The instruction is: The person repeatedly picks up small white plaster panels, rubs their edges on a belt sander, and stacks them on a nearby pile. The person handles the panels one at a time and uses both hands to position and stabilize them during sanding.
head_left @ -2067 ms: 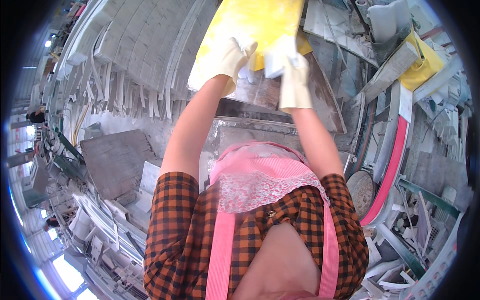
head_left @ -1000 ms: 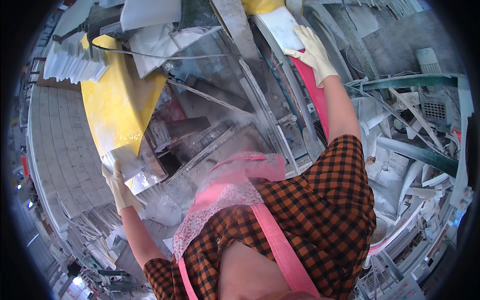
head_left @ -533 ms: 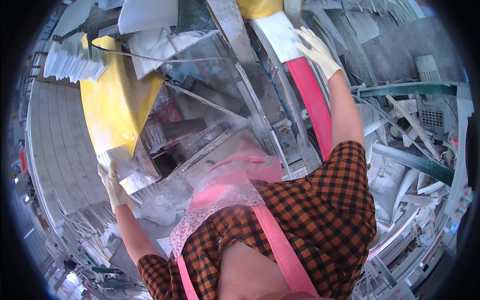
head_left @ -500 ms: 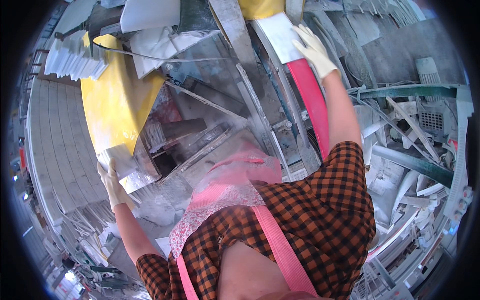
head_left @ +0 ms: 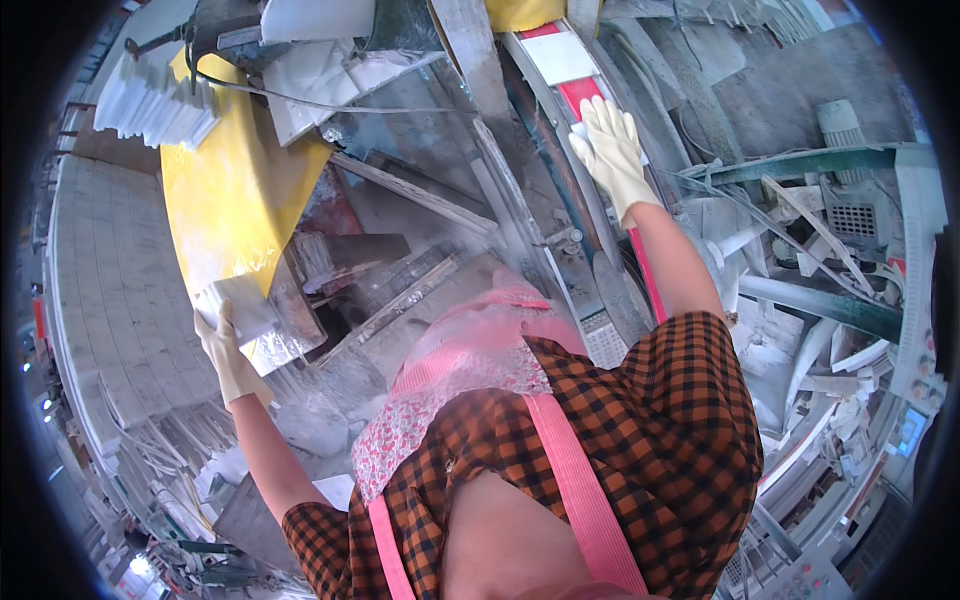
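My left hand [head_left: 222,345], in a cream rubber glove, grips the near edge of a white tile [head_left: 240,305], its fingers partly hidden. That tile lies at the near end of a yellow plastic sheet [head_left: 225,215]. My right hand [head_left: 610,150], gloved alike, lies palm down with fingers stretched out over a narrow red belt [head_left: 643,265]. A bit of a white piece shows at the edges of this hand; the rest of it is covered. Farther along the belt rests another white tile [head_left: 560,57].
Stacked white tiles [head_left: 155,108] stand at the far left on the yellow sheet. A thin cable [head_left: 330,104] crosses above it. Metal rails [head_left: 515,215] run beside the belt. Green beams [head_left: 820,305] and broken offcuts [head_left: 860,350] lie to the right. Pale dust coats much of the machinery.
My right hand has drawn back toward me along the belt, off the far tile. Red belt now shows around that tile. My left hand stays nearly in place on its tile.
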`<state>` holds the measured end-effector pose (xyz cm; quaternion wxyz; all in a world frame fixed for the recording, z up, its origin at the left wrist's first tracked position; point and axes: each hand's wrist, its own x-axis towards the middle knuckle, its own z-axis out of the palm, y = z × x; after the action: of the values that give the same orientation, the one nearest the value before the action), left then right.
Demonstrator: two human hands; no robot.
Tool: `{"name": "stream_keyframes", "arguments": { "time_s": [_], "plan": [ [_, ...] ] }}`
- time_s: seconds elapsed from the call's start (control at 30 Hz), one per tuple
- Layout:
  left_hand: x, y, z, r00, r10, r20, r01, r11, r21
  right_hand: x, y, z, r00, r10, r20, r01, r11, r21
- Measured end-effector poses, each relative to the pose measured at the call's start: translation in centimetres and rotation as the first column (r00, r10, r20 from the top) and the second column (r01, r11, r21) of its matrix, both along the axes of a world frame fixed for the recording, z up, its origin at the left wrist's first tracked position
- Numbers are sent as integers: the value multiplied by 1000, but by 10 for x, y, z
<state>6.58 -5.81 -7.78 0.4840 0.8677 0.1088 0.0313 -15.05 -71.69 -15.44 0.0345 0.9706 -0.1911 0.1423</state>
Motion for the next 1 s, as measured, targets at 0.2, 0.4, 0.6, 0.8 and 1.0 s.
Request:
{"name": "stream_keyframes", "arguments": {
  "time_s": [0.2, 0.4, 0.6, 0.8, 1.0],
  "plan": [
    [-1, -5, 3, 999, -25, -21, 25, 1000, -18, 10, -48, 22, 994, 57, -97, -27, 957, 289],
    [-8, -9, 14, 999, 14, -51, -17, 999, -44, 97, -87, 17, 999, 32, 23, -38, 923, 384],
    [-14, -13, 21, 997, 27, -72, -28, 1000, 0, 95, -118, -2, 949, 306, 79, -310, 849, 428],
    [-13, -16, 24, 997, 27, -68, -28, 1000, -13, 63, -115, 21, 919, 353, 178, -387, 710, 588],
    [-10, -12, 18, 999, -7, -44, 6, 1000, -26, -58, -34, 89, 749, 343, -567, -169, 926, 337]
  ]
}}
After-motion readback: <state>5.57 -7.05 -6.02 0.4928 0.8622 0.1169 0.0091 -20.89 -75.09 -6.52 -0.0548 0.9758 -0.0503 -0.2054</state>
